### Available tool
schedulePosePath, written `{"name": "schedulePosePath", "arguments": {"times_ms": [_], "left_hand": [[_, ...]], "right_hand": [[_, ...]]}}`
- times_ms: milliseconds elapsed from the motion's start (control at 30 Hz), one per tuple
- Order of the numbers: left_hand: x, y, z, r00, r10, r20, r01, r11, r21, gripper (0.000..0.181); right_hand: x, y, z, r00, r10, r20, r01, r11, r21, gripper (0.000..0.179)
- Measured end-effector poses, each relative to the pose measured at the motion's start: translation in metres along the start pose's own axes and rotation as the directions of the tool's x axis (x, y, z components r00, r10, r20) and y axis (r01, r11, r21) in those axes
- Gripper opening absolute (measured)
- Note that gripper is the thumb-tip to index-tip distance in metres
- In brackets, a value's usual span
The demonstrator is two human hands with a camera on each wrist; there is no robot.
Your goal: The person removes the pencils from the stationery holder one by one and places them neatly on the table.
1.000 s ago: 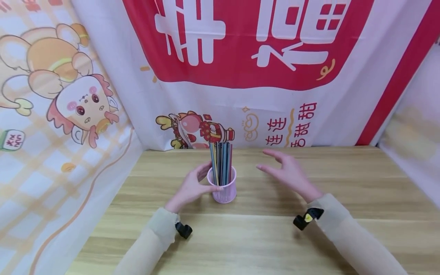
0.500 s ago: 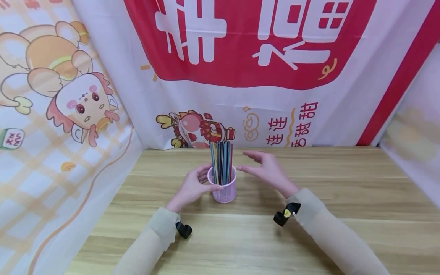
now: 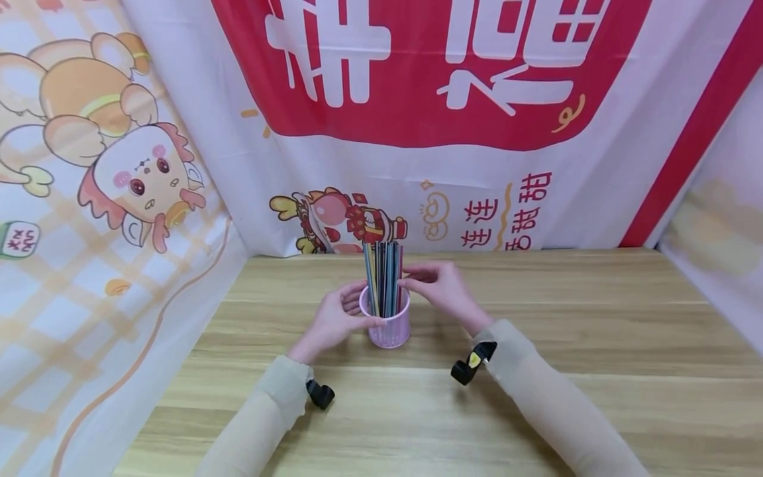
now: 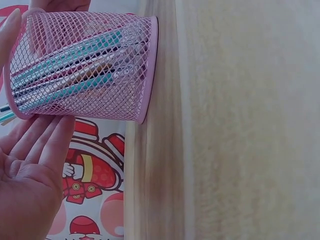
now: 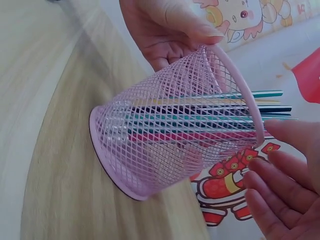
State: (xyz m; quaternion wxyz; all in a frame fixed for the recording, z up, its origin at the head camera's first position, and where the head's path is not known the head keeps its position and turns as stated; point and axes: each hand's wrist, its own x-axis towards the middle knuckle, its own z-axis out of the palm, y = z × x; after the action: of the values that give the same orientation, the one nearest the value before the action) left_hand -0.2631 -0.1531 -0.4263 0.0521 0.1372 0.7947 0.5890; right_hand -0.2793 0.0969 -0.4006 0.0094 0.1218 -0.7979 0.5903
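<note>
A pink mesh pen holder (image 3: 390, 334) stands upright on the table, with several slim pencil-like sticks (image 3: 384, 278) in teal, dark, yellow and pink poking out of it. Their lower ends look clear, seen through the mesh in the left wrist view. My left hand (image 3: 334, 321) grips the holder from the left, thumb over the near rim and fingers round the far side. On the right, my right hand (image 3: 441, 288) has its thumb at the pink stick (image 5: 205, 136). Its fingers are loosely extended and apart from the thumb in the right wrist view.
The wood-grain table (image 3: 381, 417) runs back to a printed cloth (image 3: 417, 165) that hangs as a rear wall. More printed cloth (image 3: 197, 311) closes off the left side, and a pale cloth (image 3: 721, 218) the right. Each wrist carries a small black camera mount (image 3: 465, 371).
My right hand has moved left from the open table up to the sticks, its thumb and forefinger drawing closer together. The left hand and the pen holder have stayed in place.
</note>
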Motion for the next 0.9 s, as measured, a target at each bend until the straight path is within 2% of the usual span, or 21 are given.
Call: {"name": "schedulePosePath", "arguments": {"times_ms": [167, 433, 900], "left_hand": [[0.0004, 0.0002, -0.0002, 1.000, 0.009, 0.001, -0.009, 1.000, 0.000, 0.090], [-0.0002, 0.0008, 0.0008, 1.000, -0.012, 0.008, 0.012, 1.000, 0.001, 0.088], [0.0001, 0.0025, 0.0002, 1.000, -0.014, 0.013, 0.014, 1.000, 0.019, 0.089]], "right_hand": [[0.0023, 0.0014, 0.0043, 0.998, 0.031, -0.047, -0.028, 0.999, 0.047, 0.033], [0.0029, 0.0012, 0.0097, 0.995, 0.036, -0.095, -0.029, 0.997, 0.077, 0.032], [0.0014, -0.0045, 0.0103, 0.991, 0.073, -0.108, -0.063, 0.993, 0.098, 0.029]]}}
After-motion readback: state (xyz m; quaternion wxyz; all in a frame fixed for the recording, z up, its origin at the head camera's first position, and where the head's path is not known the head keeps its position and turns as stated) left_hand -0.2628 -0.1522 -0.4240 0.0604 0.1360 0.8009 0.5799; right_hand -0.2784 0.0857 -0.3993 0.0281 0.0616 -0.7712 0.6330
